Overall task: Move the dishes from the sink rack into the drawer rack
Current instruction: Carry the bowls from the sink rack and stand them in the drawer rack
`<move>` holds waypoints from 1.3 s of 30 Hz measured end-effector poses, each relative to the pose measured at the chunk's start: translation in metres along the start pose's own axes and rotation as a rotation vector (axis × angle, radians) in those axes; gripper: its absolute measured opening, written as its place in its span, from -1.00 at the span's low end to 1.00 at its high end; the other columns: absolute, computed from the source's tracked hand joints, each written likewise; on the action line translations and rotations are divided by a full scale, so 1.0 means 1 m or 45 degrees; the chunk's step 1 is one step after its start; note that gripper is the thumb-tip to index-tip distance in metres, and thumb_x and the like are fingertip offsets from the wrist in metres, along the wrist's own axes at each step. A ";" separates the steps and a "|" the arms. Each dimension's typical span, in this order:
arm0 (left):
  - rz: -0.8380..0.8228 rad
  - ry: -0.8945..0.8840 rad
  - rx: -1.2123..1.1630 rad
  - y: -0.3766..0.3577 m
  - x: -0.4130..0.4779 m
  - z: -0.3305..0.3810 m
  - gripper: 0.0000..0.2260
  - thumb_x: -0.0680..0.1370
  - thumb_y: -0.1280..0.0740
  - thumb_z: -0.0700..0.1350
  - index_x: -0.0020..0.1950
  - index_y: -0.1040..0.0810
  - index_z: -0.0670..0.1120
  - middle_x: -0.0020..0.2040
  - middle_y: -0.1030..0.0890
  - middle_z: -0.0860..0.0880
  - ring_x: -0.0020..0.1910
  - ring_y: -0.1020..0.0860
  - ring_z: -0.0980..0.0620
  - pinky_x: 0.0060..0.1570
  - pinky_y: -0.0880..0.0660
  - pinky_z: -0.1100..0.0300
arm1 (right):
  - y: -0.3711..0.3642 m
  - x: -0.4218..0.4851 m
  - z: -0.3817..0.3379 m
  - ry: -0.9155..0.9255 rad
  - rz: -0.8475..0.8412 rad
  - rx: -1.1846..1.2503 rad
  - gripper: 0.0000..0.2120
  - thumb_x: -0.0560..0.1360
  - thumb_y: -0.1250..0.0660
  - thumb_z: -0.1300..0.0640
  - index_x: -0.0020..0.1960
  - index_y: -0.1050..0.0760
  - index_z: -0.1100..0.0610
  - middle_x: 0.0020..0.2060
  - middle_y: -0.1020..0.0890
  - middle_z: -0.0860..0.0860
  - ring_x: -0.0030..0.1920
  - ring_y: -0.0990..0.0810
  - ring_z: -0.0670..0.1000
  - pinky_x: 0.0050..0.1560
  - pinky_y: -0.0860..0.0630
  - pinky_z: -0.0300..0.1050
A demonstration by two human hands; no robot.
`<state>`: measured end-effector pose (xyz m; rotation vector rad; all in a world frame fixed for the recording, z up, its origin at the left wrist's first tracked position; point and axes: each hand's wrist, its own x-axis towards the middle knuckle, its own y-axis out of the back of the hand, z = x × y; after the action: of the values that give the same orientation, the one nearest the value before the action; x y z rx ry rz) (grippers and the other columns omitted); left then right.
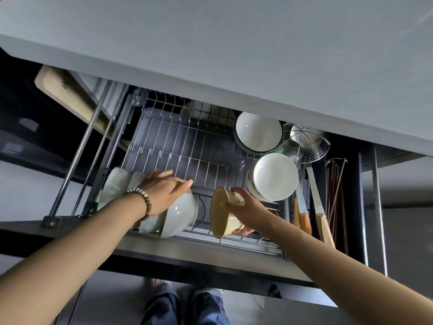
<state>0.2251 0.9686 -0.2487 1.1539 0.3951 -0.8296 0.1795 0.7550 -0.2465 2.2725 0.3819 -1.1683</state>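
Placing under way: the right hand [248,212] grips a cream bowl [221,213], fingers curled round it, over the near row of the drawer rack [187,148]. The left hand [161,191], fingers extended, rests on a white bowl [181,213] at near left. Next move, likely: seat the cream bowl between wires.

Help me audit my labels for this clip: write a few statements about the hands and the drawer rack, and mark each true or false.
1. The right hand holds a cream bowl tipped on its side. True.
2. The left hand holds a pair of chopsticks. False: it rests on a white bowl at the front left of the drawer rack.
3. A beaded bracelet is on the left wrist. True.
4. The wire skimmer lies at the rack's left end. False: it is on the right, beside the stacked white bowls.
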 end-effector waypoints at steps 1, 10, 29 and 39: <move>-0.009 -0.006 -0.019 0.000 0.000 -0.002 -0.50 0.61 0.23 0.15 0.32 -0.42 0.19 0.45 -0.28 0.21 0.51 -0.04 0.10 0.48 0.15 0.07 | -0.002 0.002 0.000 -0.032 -0.007 -0.001 -0.51 0.58 -0.25 0.00 0.46 -0.18 0.00 0.34 -0.41 0.12 0.12 -0.53 0.16 -0.03 -0.59 0.03; -0.005 -0.079 -0.092 -0.002 0.007 -0.025 -0.43 0.54 0.26 0.27 0.30 -0.44 0.22 0.41 -0.34 0.25 0.49 -0.11 0.08 0.46 0.03 0.06 | -0.021 0.016 -0.014 -0.098 -0.056 -0.189 -0.52 0.59 -0.19 -0.07 0.45 -0.18 -0.01 0.28 -0.43 0.11 0.03 -0.50 0.14 0.19 -0.53 0.15; 0.099 -0.126 -0.380 -0.005 0.010 -0.034 -0.21 0.30 0.24 0.43 0.19 -0.57 0.14 0.29 -0.50 0.14 0.30 -0.42 0.08 0.36 -0.29 0.09 | -0.053 0.042 -0.014 -0.194 -0.038 -0.122 -0.38 0.50 -0.24 -0.22 0.45 -0.12 -0.03 0.32 -0.38 0.12 0.18 -0.49 0.20 -0.08 -0.65 0.10; 0.204 -0.105 -0.453 0.008 0.016 0.006 -0.31 0.49 0.15 0.38 0.23 -0.47 -0.07 0.12 -0.59 -0.04 0.11 -0.55 -0.04 0.19 -0.46 -0.01 | 0.019 -0.003 -0.003 0.356 0.235 0.074 -0.93 0.56 -0.28 0.10 0.03 -0.50 0.03 -0.07 -0.62 0.01 -0.06 -0.61 0.05 -0.12 -0.63 -0.12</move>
<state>0.2408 0.9582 -0.2514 0.8069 0.3597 -0.6337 0.1895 0.7415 -0.2361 2.4688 0.2381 -0.7819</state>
